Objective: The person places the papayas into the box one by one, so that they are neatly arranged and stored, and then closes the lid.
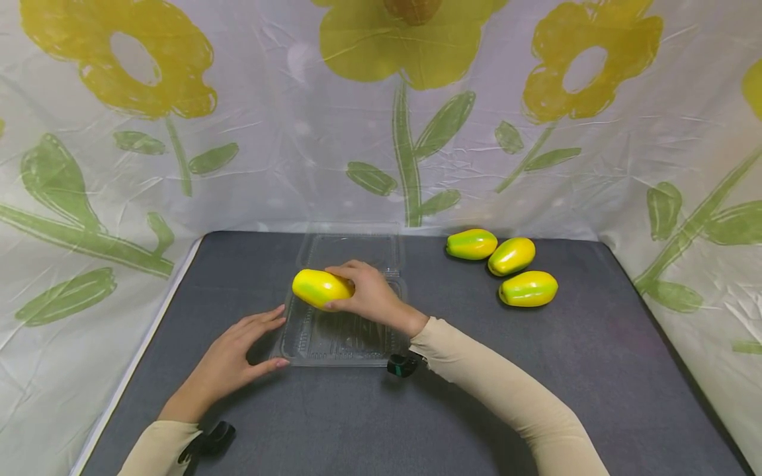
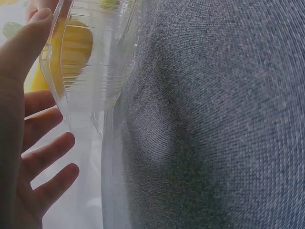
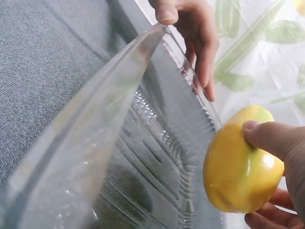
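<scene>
My right hand [image 1: 372, 294] grips a yellow papaya [image 1: 319, 288] with a green streak, thumb on one side and fingers on the other. It holds the papaya above the left part of a clear plastic clamshell container [image 1: 342, 361], whose lid [image 1: 351, 248] lies opened toward the back. In the right wrist view, the papaya [image 3: 243, 162] hangs over the container's rim. My left hand [image 1: 241, 350] is at the container's left side, fingers spread and fairly straight. Its thumb [image 3: 167, 13] touches the front left corner of the rim.
Three more papayas lie at the back right of the dark grey table [image 1: 476, 396]: one at the rear [image 1: 471, 244], one in the middle [image 1: 512, 256] and one nearer [image 1: 528, 289]. A flower-printed curtain [image 1: 268, 132] hangs behind and along both sides.
</scene>
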`<action>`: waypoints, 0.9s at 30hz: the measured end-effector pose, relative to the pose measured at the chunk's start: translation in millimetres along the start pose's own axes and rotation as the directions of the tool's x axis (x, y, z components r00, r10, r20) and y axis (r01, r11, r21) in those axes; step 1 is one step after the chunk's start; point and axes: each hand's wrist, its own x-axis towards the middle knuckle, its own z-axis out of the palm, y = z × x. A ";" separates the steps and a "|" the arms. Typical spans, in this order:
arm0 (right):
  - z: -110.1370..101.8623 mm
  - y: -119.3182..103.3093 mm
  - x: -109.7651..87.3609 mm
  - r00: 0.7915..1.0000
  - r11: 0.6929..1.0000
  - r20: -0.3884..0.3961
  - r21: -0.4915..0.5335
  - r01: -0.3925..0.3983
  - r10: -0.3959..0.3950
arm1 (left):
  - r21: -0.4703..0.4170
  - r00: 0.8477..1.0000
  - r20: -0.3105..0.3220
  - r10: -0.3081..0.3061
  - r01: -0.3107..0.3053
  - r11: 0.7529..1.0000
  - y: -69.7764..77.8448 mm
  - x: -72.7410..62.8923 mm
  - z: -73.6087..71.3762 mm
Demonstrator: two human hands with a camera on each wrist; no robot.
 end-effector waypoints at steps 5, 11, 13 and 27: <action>6.1 0.9 -0.5 1.000 1.000 0.001 0.012 -0.002 0.002 | 0.000 1.000 0.002 -0.005 0.005 1.000 0.6 -0.2 -0.3; 12.3 1.3 -0.6 1.000 1.000 -0.002 0.026 0.001 -0.001 | -0.009 1.000 0.006 -0.014 0.014 1.000 1.7 -0.9 0.5; 13.6 0.9 -1.2 1.000 1.000 -0.004 0.025 -0.001 0.001 | -0.010 1.000 0.008 -0.017 0.017 1.000 2.3 -1.1 0.7; 22.6 1.4 -5.8 0.999 0.999 -0.012 0.021 -0.041 0.041 | -0.013 1.000 0.010 -0.022 0.022 1.000 4.0 -1.1 0.3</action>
